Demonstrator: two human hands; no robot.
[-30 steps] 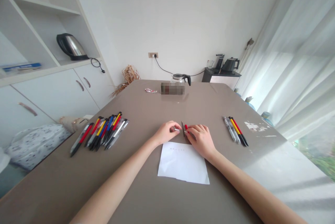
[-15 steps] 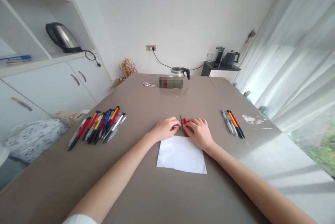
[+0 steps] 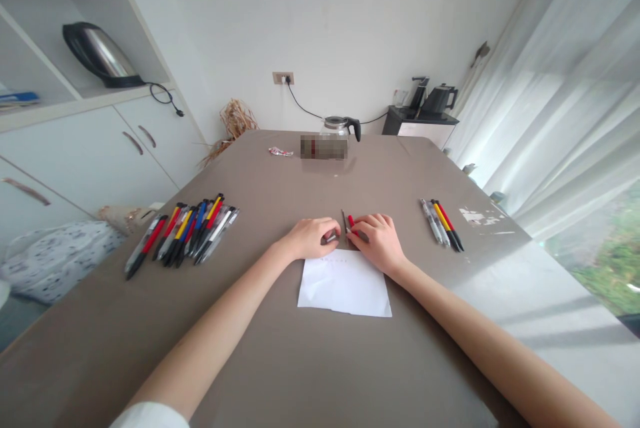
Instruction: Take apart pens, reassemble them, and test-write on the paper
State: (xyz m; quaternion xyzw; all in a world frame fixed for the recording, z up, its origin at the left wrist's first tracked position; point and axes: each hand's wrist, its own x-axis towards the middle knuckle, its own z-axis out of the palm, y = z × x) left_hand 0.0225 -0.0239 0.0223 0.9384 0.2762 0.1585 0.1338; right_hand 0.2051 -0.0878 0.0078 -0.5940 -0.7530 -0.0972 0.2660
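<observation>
My left hand (image 3: 314, 237) rests on the table just beyond the paper. Its fingers are curled round a small dark piece with a pale end (image 3: 329, 239), seemingly a pen part. Opposite it, my right hand (image 3: 377, 239) pinches a red pen barrel (image 3: 351, 221), mostly covered by the fingers. Between the two hands is a thin dark pen refill (image 3: 343, 219), pointing away from me; whether a finger touches it I cannot tell. A white sheet of paper (image 3: 345, 288) with a faint line of writing lies below both hands, its top right corner under my right hand.
Several pens (image 3: 190, 231) in mixed colours lie grouped on the left. A smaller row of pens (image 3: 442, 225) is on the right. Toward the far edge of the table (image 3: 280, 188) stand a glass pot (image 3: 335, 127) and a crumpled wrapper (image 3: 281, 152).
My hands have drawn slightly apart, so the gap around the refill is wider and more of the piece in my left hand shows. The camera view has shifted a little.
</observation>
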